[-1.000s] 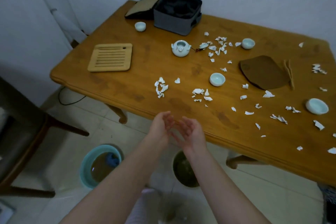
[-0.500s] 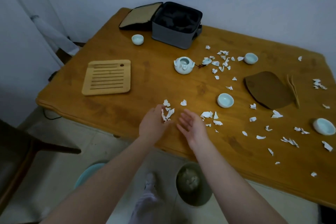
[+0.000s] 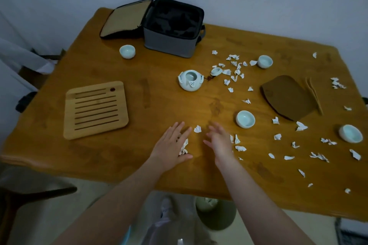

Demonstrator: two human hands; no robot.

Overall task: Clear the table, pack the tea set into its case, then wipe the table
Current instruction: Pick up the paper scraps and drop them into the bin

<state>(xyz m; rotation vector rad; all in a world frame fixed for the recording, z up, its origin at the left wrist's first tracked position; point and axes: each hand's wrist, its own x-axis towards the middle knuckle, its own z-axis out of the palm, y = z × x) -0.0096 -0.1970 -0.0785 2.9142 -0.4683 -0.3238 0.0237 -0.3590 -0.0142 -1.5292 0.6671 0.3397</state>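
Observation:
Torn white paper scraps (image 3: 236, 69) lie scattered over the wooden table (image 3: 99, 151). My left hand (image 3: 171, 147) lies flat with straight fingers on a small pile of scraps (image 3: 183, 148). My right hand (image 3: 220, 141) is open just to its right, fingers spread, beside more scraps (image 3: 238, 143); one scrap (image 3: 197, 129) lies between the hands. A pale celadon teapot (image 3: 190, 80) stands mid-table with its lid (image 3: 216, 71) beside it. Several matching cups (image 3: 245, 118) stand about. The open grey case (image 3: 173, 28) sits at the back.
A slatted bamboo tray (image 3: 95, 108) lies at the left. A brown cloth (image 3: 288, 96) and bamboo tongs (image 3: 314, 93) lie at the right. Below the table's near edge stands a green bin (image 3: 215, 215). A dark chair (image 3: 23, 197) is at the lower left.
Both hands have moved from below the table edge, over the bin, forward onto the tabletop. The left one now covers the scrap pile; the view has tilted closer to the table.

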